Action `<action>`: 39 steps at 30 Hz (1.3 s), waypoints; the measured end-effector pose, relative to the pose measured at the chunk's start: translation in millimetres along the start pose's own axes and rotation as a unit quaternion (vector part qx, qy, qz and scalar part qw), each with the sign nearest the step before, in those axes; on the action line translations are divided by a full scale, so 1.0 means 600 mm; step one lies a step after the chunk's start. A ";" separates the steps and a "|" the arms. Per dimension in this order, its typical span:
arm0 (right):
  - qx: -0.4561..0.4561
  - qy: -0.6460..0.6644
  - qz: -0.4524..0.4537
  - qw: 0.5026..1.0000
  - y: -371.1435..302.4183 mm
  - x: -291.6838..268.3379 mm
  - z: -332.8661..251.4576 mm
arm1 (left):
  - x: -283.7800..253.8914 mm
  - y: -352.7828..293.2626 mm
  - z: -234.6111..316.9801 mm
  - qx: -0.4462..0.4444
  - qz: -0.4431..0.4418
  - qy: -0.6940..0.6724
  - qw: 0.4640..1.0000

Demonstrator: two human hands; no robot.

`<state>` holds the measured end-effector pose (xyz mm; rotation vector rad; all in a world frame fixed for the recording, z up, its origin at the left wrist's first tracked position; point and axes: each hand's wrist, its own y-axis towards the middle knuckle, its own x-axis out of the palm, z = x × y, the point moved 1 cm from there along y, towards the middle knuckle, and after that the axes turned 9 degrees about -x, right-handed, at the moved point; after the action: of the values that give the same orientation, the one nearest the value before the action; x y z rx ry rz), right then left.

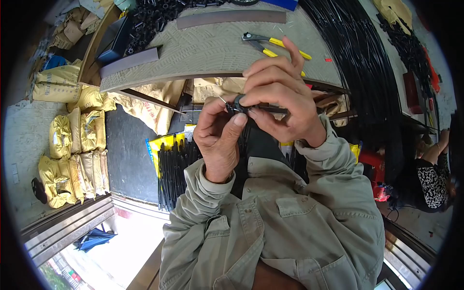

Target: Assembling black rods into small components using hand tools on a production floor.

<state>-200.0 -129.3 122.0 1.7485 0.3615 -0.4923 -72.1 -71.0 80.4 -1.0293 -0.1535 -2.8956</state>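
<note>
Both of my hands meet in front of my chest, just off the table's near edge. Between their fingertips is a small black fitting (237, 104). My left hand (217, 140) pinches it from the left with thumb and forefinger. A thin light wire (222, 99) sticks up from beside the left fingertips. My right hand (285, 94) grips the black fitting from the other side, thumb below and forefinger above, with one finger raised. Fingers hide part of the fitting. Past the right hand, cutting pliers (263, 38) with yellow handles lie on the table.
The table (208, 48) bears a pile of small black parts (157, 19), grey strips (232, 18) and a bundle of long black rods (357, 53). More black rods (174, 169) stand beside my left arm. Filled sacks (60, 137) are stacked at left. Another person (430, 179) is at far right.
</note>
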 end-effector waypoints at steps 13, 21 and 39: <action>0.338 0.418 0.006 0.843 -0.032 0.055 -0.042 | -0.037 -0.032 0.026 0.025 0.028 0.033 0.999; 0.295 0.428 -0.045 0.853 -0.025 0.081 -0.056 | -0.059 -0.055 0.059 -0.006 -0.032 0.051 0.998; 0.264 0.385 -0.185 0.865 -0.009 0.098 -0.047 | -0.111 -0.068 0.056 -0.046 -0.063 0.047 0.996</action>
<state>-148.2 -101.9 92.9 2.3892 1.2433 -0.1277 -3.2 -25.0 61.2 -0.9253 -0.0834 -3.0848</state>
